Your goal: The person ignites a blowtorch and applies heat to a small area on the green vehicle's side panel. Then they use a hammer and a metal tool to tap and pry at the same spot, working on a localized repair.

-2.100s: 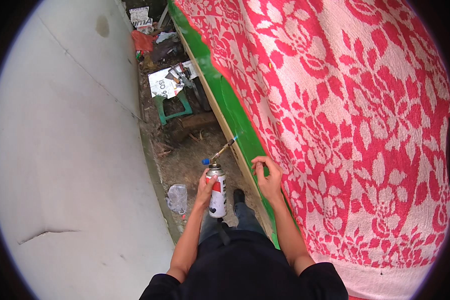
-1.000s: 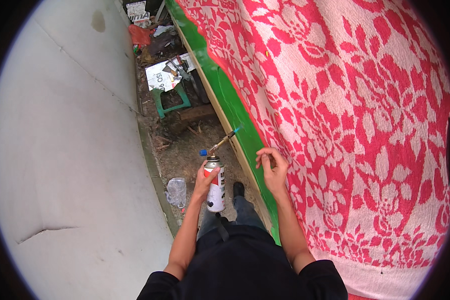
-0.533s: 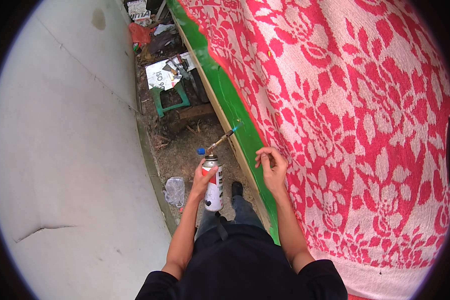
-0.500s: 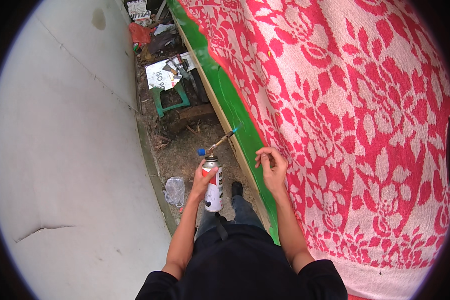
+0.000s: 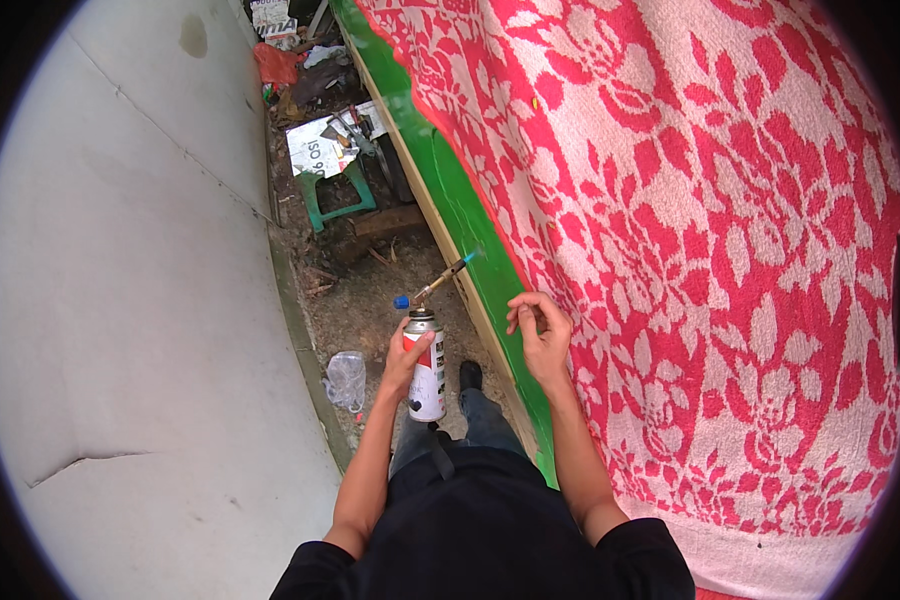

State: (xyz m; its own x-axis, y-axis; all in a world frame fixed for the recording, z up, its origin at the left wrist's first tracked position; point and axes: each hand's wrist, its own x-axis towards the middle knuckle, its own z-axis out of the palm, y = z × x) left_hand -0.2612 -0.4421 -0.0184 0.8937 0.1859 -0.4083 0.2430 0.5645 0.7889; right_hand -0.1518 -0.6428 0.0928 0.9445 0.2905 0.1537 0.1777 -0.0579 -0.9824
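Observation:
My left hand (image 5: 402, 358) grips a white-and-red gas canister (image 5: 428, 390) upright, fitted with a brass torch head (image 5: 437, 283) and blue knob (image 5: 401, 302). A small blue flame (image 5: 468, 257) comes from the nozzle, angled up and rightward over the green surface (image 5: 467, 200); whether it touches cannot be told. My right hand (image 5: 536, 335) is empty, its fingers loosely bent and apart, just right of the torch beside the edge of a red-and-white floral cloth (image 5: 710, 280), which lies over the green surface.
A pale, cracked wall (image 5: 130, 300) runs along the left. A wooden strip (image 5: 405, 150) borders the green surface. Between them are a green plastic stool (image 5: 342, 208) topped with a white board and tools (image 5: 320, 145), scattered debris, a red bag (image 5: 275, 64) and a clear bag (image 5: 346, 380) near my foot.
My left hand and the torch sit slightly higher and further left than two seconds ago, flame still lit. My right hand has risen a little, its fingers still bent.

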